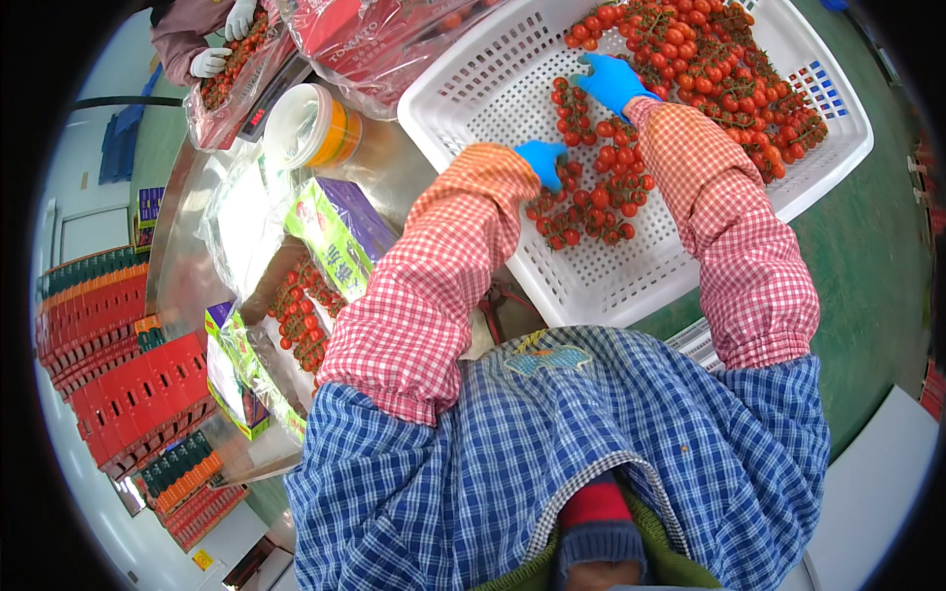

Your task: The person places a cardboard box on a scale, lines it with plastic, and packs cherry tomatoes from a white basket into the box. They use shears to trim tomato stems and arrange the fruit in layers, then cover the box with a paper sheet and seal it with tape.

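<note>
Both my hands wear blue gloves and reach into a white perforated plastic basket [473,103]. My left hand [542,163] is at the left edge of a loose group of vine cherry tomatoes [596,202]. Its finger and thumb tips lie on either side of a few tomatoes and appear closed on them; the sleeve hides part of the hand. Farther back, my right hand [611,83] has its fingers spread, pointing left, above a short strand of cherry tomatoes [574,113]. Nothing shows between those fingers. A large heap of vine tomatoes [705,64] fills the basket's far right.
Left of the basket, a metal table [182,286] bears a plastic tub [313,128], green-purple cartons [340,236] and an opened carton with tomatoes [301,315]. At the far left, another person's white-gloved hands [210,63] handle bagged tomatoes. Red crates [138,389] are stacked beyond the table.
</note>
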Available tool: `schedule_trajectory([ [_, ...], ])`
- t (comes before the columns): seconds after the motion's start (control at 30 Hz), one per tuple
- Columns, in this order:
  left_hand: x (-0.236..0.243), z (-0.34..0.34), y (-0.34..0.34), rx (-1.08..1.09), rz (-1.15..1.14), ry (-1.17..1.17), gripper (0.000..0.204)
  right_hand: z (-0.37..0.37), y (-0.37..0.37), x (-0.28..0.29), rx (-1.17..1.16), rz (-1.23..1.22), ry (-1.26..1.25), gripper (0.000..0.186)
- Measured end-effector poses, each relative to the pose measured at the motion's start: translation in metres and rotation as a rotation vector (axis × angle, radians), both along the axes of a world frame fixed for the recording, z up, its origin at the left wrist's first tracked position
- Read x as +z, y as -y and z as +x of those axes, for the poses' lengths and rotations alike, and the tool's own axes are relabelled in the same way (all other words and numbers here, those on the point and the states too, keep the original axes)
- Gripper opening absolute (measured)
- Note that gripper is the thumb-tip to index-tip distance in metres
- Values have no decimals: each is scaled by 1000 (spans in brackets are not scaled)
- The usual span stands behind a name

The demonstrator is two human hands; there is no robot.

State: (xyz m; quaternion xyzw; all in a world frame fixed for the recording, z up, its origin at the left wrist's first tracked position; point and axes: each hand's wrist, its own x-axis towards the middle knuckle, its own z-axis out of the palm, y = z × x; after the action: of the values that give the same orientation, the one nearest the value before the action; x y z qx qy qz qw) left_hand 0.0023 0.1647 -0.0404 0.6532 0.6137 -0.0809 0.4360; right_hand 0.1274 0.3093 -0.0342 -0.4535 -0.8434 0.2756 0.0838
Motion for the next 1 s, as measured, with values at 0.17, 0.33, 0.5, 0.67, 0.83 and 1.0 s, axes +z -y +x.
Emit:
schedule_trajectory([
  [0.17, 37, -47, -12, 307, -170, 388, 50, -33, 32, -17, 145, 194, 160, 72],
  [0.33, 62, -82, 11, 583, -427, 1016, 37, -42, 60, -44, 48, 234, 194, 55],
  [0.5, 60, -61, 44, 954, -548, 1566, 45, -16, 61, -18, 110, -69, 138, 59],
  [0.67, 120, -101, 2, 711, 6, 1554, 46, 31, 32, 52, 157, -1183, -393, 67],
  [0.83, 212, -186, -103, 478, 903, 669, 49, 83, 23, 90, 219, -1312, -952, 77],
  [1.0, 196, -213, -210, 131, 1109, -110, 59, 113, 31, 109, 225, -1231, -1468, 63],
])
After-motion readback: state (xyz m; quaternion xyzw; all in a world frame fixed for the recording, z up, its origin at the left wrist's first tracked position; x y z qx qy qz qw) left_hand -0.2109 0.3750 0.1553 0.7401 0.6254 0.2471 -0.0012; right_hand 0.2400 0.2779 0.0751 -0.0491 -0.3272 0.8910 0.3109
